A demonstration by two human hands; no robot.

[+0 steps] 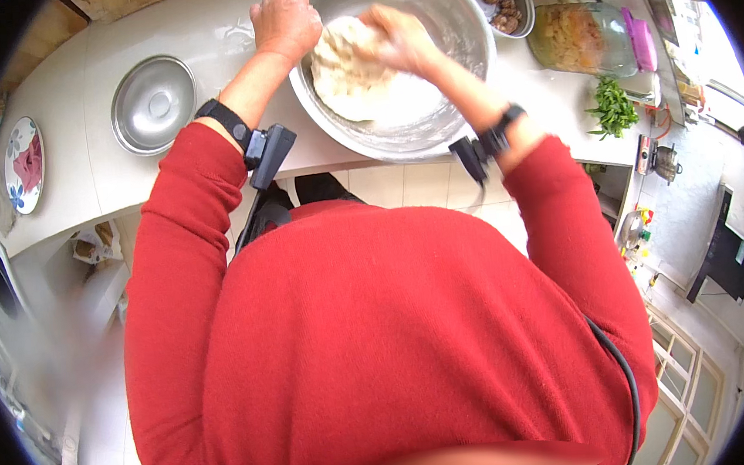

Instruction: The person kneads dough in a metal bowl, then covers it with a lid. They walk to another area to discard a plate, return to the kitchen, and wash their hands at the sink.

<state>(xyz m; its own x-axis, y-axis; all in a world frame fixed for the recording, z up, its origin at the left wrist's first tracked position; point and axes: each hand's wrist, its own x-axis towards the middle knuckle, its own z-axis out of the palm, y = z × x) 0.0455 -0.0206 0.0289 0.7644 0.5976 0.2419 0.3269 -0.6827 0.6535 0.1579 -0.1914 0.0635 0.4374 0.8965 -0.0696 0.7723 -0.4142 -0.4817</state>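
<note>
A large steel mixing bowl (483,66) stands on the counter in front of me, with a thick lump of pale dough (347,77) in its left half. My left hand (288,19) grips the bowl's left rim; its fingertips reach the top of the view. Inside the bowl, my right hand (396,39) is slightly blurred, its curled fingers pressed into the upper right side of the dough. White residue smears the bowl's inner wall. Each wrist wears a black strap with a small device on it.
Left on the counter (227,60) are a smaller steel bowl (155,105) and a flowered plate (26,187) holding pink slices. To the right stand a metal bowl (529,23) of brown knobbly pieces, a glass jar (583,39) with a pink lid, and green leaves (612,107).
</note>
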